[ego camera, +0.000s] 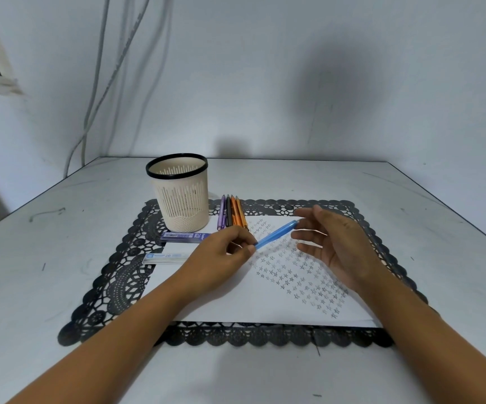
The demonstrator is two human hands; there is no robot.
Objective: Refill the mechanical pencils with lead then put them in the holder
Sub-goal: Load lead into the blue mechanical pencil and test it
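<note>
Blue translucent pencil (pixel 276 235), slightly blurred

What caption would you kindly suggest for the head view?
Refilling: left hand pinches a blue pencil over the paper, right hand open near its end.

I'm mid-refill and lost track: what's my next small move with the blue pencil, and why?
Probably close the right hand on the far end of the blue pencil to open it for lead: the left hand pinches only the near end, and the right hand is open just beside the far end.
</note>
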